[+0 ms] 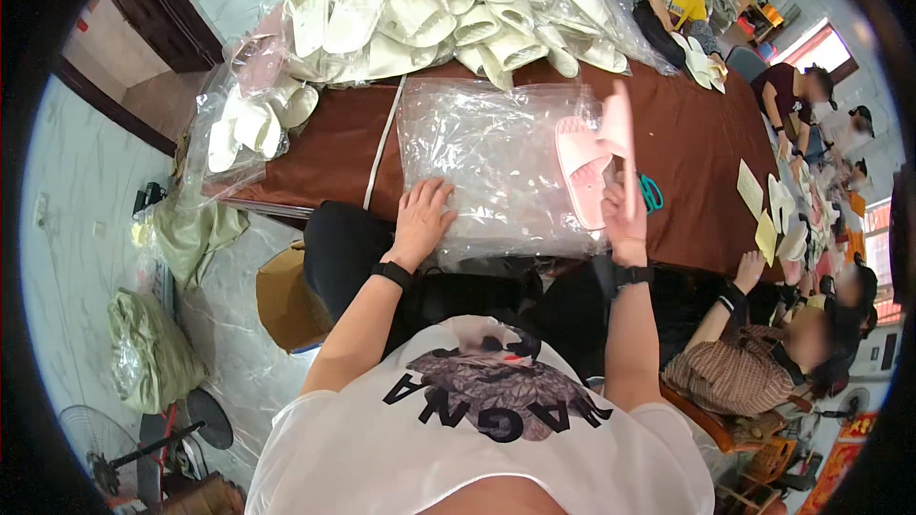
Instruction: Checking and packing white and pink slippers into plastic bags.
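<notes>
My left hand [423,221] lies with its fingers spread on the near left edge of a stack of clear plastic bags [487,153]. My right hand [625,219] grips a pink slide slipper [620,133] by its near end, holding it tilted up on its side; it is slightly blurred. Just left of that slipper, a second pink slide slipper [575,157] rests sole down on the right part of the plastic. Beside my right hand lies a teal loop-handled tool [651,193], perhaps scissors, partly hidden.
Cream slippers [410,19] pile up in clear plastic at the far side of the brown-covered table [334,148]; several more sit in a bag [258,124] at the left. A cardboard box [286,300] stands by my left leg. Co-workers [739,362] work along the right.
</notes>
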{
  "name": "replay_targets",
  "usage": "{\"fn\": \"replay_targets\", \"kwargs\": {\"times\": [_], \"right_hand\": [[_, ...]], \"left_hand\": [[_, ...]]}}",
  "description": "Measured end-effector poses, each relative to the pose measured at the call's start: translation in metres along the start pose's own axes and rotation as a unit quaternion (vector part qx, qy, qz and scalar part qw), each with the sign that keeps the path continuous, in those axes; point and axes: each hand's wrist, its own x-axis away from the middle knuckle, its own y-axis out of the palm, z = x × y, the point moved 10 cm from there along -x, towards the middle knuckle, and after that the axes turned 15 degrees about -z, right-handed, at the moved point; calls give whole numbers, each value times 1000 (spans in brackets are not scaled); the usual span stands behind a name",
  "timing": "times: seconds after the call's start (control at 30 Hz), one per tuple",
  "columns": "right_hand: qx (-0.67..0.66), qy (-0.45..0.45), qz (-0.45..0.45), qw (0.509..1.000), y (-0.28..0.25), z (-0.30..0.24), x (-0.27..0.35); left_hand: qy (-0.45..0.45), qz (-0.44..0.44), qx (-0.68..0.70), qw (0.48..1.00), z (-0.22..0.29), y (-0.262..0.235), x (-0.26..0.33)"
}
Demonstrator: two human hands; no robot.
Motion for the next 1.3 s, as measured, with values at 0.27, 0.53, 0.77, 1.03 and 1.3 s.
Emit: {"fn": "replay_targets", "kwargs": {"times": [0.27,0.53,0.77,1.03,1.3], "right_hand": [[80,-8,29,996,67,-14,-19],[128,89,21,988,141,22,-41],[-4,191,-88,978,156,75,-45],[66,112,139,982,24,63,-17],[715,65,348,603,-76,-128,38]], "left_hand": [[7,4,43,999,-14,4,-2],[22,40,65,997,16,-32,-8],[124,221,370,894,86,-105,-25],[3,-4,475,880,10,25,-70],[-11,-47,547,836,-11,51,-75]]}}
